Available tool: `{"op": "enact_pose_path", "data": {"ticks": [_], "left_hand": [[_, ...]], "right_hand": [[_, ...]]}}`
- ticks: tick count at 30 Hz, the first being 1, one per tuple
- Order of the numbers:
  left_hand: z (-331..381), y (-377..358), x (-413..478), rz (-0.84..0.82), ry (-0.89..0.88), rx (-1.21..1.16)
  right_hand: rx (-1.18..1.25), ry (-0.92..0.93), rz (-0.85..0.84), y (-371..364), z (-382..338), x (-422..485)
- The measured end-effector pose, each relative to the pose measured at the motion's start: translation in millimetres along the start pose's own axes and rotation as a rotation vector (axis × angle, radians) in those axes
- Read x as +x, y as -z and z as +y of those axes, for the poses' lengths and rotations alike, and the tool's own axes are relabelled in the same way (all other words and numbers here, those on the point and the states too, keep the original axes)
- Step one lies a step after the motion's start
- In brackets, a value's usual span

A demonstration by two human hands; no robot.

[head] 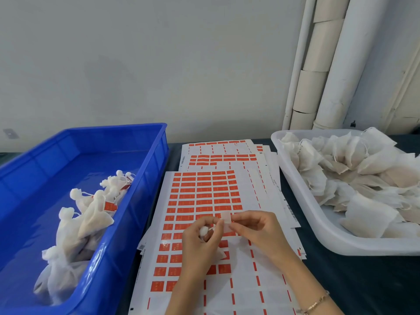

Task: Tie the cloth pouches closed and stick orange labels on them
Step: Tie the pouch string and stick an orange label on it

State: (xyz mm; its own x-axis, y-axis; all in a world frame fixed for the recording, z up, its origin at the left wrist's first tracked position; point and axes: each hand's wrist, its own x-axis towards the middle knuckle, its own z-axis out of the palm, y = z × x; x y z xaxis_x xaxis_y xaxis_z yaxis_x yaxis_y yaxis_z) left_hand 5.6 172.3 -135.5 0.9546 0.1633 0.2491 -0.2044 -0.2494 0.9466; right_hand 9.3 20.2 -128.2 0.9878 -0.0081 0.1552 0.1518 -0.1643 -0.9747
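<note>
My left hand (pixel 202 242) grips a small white cloth pouch (pixel 203 230) by its gathered top, with its drawstring running to the right. My right hand (pixel 256 228) pinches a label (pixel 226 220) whose pale back faces me, held at the string just right of the left fingers. Both hands hover over a sheet of orange labels (pixel 200 196) lying on the dark table. Most of the pouch is hidden inside my left hand.
A blue crate (pixel 141 201) on the left holds several tied pouches (pixel 91 214), some with orange labels. A white tub (pixel 318 223) on the right is full of untied pouches (pixel 354 173). More label sheets (pixel 227 153) lie behind. White pipes (pixel 329 64) stand against the wall.
</note>
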Motion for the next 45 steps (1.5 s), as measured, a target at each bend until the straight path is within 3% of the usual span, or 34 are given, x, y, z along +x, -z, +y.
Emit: {"op": "enact_pose_path", "data": {"ticks": [12,24,37,45], "left_hand": [[1.5,-1.0,-0.2,0.016,0.010,0.010],[1.4,1.2,-1.3,-0.102,-0.015,-0.021],[2.5,0.7,-0.5,-0.106,0.025,0.016],[5.6,2.2,-2.4,-0.149,0.001,0.008]], "right_hand": [[-0.015,0.024,0.057,0.8,6.2,2.6],[-0.037,0.032,0.021,0.3,9.6,4.2],[0.087,0.017,-0.058,1.9,2.9,2.9],[0.013,0.039,0.025,1.4,7.2,2.5]]}}
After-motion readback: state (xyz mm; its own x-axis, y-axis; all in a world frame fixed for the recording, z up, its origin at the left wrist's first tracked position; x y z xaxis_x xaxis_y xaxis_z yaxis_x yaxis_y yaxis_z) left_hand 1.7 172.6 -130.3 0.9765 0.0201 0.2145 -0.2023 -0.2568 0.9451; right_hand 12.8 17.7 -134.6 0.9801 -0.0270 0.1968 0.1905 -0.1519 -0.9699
